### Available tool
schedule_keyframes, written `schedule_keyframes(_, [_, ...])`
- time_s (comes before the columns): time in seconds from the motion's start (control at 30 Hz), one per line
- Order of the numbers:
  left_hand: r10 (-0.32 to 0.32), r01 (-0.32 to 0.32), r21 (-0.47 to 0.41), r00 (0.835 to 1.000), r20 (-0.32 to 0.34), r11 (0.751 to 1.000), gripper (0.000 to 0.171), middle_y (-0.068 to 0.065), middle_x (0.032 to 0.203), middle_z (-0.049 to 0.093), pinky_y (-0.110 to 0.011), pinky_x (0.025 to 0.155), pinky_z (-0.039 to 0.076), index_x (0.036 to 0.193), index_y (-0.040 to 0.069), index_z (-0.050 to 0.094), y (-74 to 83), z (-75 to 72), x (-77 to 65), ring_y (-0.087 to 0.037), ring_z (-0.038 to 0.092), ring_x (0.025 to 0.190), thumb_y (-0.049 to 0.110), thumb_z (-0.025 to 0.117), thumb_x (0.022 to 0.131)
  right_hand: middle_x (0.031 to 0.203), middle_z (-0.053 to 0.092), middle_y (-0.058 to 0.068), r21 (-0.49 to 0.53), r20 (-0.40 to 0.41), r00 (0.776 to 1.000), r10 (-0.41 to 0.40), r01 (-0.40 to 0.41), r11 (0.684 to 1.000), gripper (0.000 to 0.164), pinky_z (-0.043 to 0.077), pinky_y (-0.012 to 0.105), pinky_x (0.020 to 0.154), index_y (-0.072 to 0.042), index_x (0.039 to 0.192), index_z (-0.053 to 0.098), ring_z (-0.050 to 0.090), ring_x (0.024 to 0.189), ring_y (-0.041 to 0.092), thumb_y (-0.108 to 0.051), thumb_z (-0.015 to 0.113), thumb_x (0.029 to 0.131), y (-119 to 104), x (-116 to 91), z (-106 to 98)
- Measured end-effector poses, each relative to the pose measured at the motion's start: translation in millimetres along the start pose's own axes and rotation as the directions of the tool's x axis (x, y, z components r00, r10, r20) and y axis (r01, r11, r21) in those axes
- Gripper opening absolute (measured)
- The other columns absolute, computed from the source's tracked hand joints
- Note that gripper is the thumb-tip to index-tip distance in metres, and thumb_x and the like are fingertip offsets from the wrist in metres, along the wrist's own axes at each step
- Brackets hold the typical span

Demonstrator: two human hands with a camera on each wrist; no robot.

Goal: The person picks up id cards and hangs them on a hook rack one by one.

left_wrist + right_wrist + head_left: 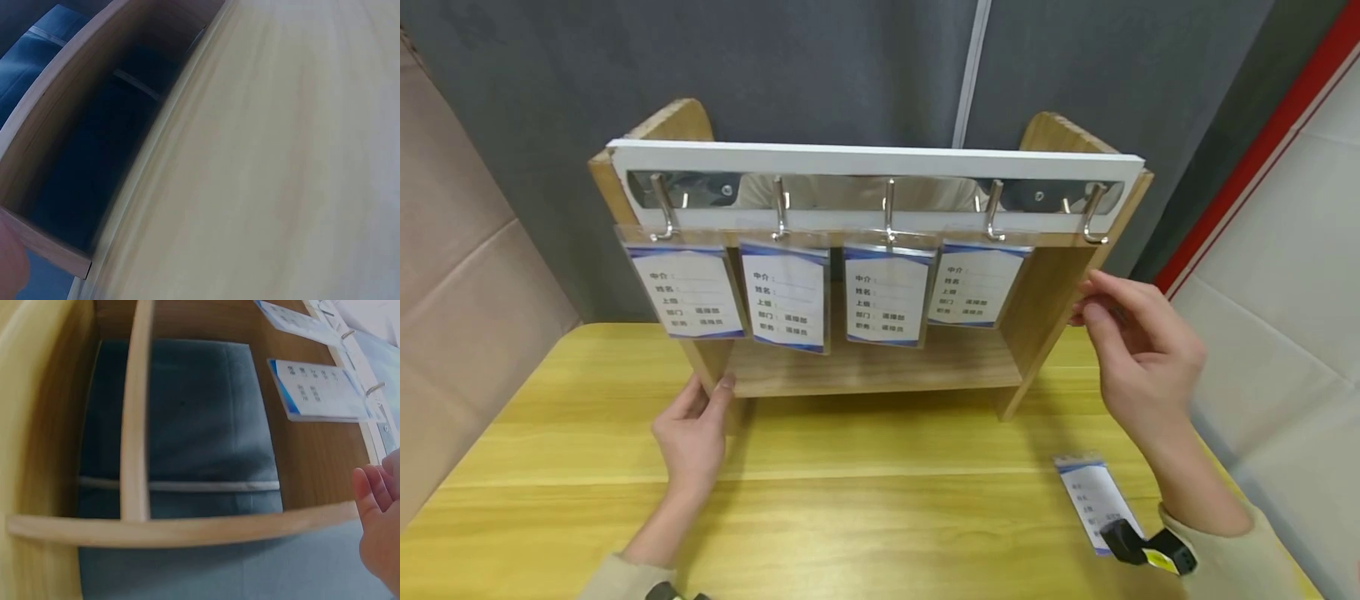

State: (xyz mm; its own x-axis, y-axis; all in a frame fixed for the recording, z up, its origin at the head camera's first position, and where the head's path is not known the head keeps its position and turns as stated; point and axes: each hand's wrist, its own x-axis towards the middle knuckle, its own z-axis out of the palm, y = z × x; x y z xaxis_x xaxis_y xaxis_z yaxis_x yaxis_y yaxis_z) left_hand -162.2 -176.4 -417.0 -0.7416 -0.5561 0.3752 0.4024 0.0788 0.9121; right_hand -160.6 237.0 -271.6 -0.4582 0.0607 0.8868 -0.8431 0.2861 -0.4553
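Observation:
A wooden rack [880, 371] stands on the table, with a white hook rail [880, 157] across its top front. Several badge cards [887, 296] in clear sleeves hang from the metal hooks; the rightmost hook [1093, 215] is bare. My left hand [688, 433] grips the rack's lower left side panel, thumb in front. Beside the right side panel [1048, 292] is my right hand [1150, 350], its fingers loosely bent with nothing seen in them. Another badge card [1097, 500] lies flat on the table, below the right hand.
The yellow wood-grain table [865, 517] runs under the rack. Behind it rises a dark grey panel [820, 67]. Pale padded walls flank both sides, the right one [1292, 250] edged with a red strip [1247, 158].

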Motion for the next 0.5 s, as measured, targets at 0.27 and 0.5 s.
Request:
schedule_keyframes(0.27, [0.007,-0.007,0.018,1.000,0.000,1.000,0.032,-0.022,0.120,0.065,-0.021,0.086,0.059,0.125,-0.001,0.070,-0.6,-0.5,0.6,0.000,0.070,0.100,-0.004,0.069,0.093,0.112,0.072,0.005,-0.157,0.091,0.995,0.031,-0.017,0.987,0.027,0.057,0.011,0.086,0.018,0.121,0.064,0.069,0.090,0.009,0.017,0.061,0.094,8,-21,-28])
schedule_keyframes(0.5, [0.003,-0.003,0.006,1.000,-0.007,1.000,0.031,-0.024,0.121,0.064,-0.020,0.086,0.059,0.124,0.000,0.070,1.4,0.0,-0.4,-0.001,0.070,0.099,-0.004,0.070,0.093,0.111,0.073,0.008,-0.060,0.097,0.992,0.086,-0.080,0.995,0.028,0.058,0.013,0.087,0.023,0.118,0.063,0.069,0.091,0.011,0.025,0.059,0.090,20,-42,-45])
